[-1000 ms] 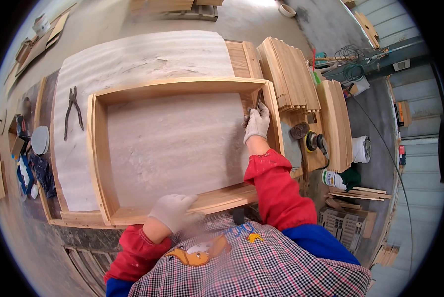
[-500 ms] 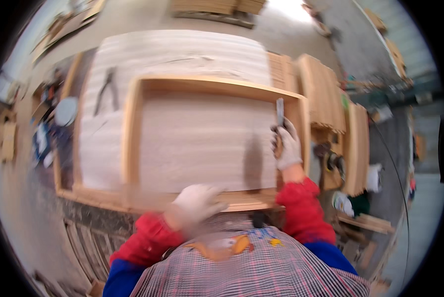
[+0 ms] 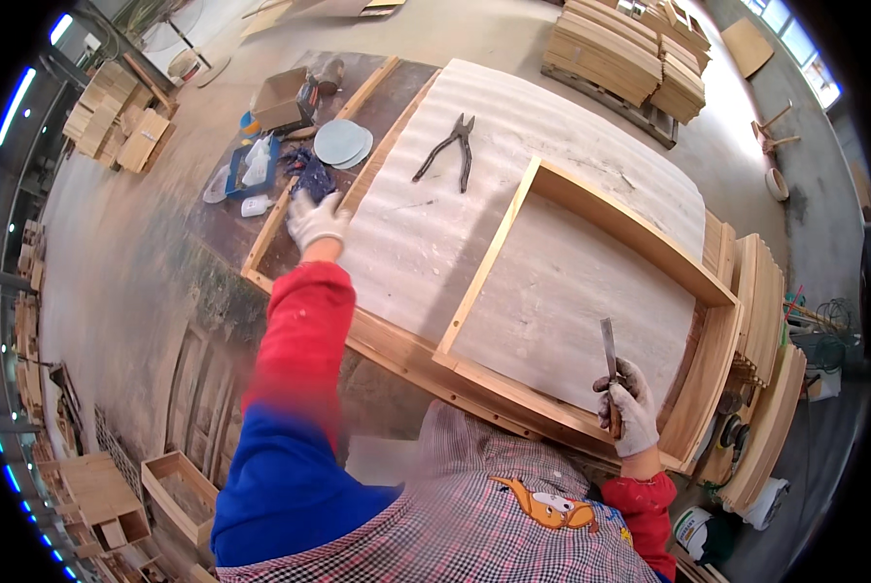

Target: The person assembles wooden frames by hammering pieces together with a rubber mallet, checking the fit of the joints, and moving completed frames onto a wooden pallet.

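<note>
**Chisel in the right hand, left hand stretched to the far corner**

The right hand (image 3: 628, 416), in a white work glove, has its fingers (image 3: 640, 391) closed round the handle of a chisel (image 3: 609, 374), whose flat blade points up and away from the knuckles, over the pale panel inside a wooden frame (image 3: 708, 374). The hand sits just inside the frame's near rail, close to its right corner.

The left hand (image 3: 316, 220), also gloved, is reached well away to the other side, fingers (image 3: 300, 202) spread and resting at the edge of the tabletop (image 3: 229, 233); whether it grips anything I cannot tell. Just beyond those fingers lies a dark blue crumpled rag (image 3: 311, 175), then a blue tray (image 3: 251, 167) of small white bottles and two grey round discs (image 3: 343, 143). To the right of that hand, on the ridged white sheet (image 3: 426, 233), lie black pincers (image 3: 451, 149), handles splayed. Stacks of wooden slats (image 3: 630, 49) stand on the floor beyond.
</note>
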The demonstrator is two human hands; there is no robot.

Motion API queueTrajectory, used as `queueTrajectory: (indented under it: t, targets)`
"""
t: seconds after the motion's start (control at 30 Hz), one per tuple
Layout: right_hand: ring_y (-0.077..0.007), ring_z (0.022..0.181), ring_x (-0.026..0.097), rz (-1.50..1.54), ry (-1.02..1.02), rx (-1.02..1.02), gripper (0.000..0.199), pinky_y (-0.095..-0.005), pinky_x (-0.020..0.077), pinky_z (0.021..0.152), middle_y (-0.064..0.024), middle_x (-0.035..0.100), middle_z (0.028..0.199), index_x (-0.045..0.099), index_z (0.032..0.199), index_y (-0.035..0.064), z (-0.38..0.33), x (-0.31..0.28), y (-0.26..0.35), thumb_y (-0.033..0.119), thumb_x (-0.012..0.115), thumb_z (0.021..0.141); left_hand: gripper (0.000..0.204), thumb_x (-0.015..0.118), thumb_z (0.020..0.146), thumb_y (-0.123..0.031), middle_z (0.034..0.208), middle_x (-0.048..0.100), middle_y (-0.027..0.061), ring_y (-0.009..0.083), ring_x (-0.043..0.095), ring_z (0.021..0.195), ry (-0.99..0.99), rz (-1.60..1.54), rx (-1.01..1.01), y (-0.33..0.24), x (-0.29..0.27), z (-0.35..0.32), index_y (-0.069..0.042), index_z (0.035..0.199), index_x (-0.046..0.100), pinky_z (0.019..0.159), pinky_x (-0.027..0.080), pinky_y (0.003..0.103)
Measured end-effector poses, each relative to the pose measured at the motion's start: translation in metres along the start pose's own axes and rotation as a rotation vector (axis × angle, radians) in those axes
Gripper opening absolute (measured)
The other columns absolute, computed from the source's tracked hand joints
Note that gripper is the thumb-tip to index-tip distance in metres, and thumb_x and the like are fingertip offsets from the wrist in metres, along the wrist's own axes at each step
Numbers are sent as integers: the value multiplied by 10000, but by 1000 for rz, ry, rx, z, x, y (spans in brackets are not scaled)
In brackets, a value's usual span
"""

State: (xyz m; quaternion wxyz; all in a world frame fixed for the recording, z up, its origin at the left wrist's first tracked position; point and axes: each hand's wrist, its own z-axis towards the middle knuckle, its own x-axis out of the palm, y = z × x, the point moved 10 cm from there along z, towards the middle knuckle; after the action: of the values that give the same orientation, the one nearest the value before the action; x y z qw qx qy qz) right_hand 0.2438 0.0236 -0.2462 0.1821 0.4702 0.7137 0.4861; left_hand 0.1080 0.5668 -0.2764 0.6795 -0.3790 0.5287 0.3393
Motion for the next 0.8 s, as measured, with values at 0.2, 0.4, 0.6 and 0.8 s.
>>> queueTrajectory:
  t: [0.2, 0.4, 0.6, 0.8]
  targets:
    - [-111, 588, 524, -49, 18, 6, 464, -207, 444, 449, -128, 566, 909, 404, 1276, 14, -4, 49, -3, 136, 546, 852, 443, 520, 787, -363, 1358, 411, 120, 302, 401, 1243, 200, -229, -200, 137, 73, 61, -198, 1195, 568, 1016, 313, 448]
    - [-104, 624, 510, -83, 162, -4, 466, -212, 455, 523, -125, 562, 943, 380, 1292, 4, 0, 127, 6, 123, 520, 863, 153, 520, 812, 48, 839, 561, 11, 76, 524, 749, 165, -1483, 373, -44, -97, -50, -23, 909, 615, 669, 439, 212]
    - [-101, 630, 507, -209, 585, 197, 419, -204, 441, 521, -107, 569, 895, 424, 1261, 0, -8, 247, -15, 106, 489, 861, 308, 551, 843, -23, 1109, 513, 63, 154, 490, 1018, 584, -1939, 84, -101, -92, -185, -37, 1149, 520, 917, 393, 273]
    - [-59, 615, 476, -148, 813, 302, 467, -190, 425, 542, -75, 576, 909, 396, 1315, -11, -22, 253, -42, 70, 460, 859, 198, 579, 838, -32, 977, 566, 45, 137, 539, 883, 77, -1787, -466, 13, -78, -121, -50, 1032, 543, 790, 460, 262]
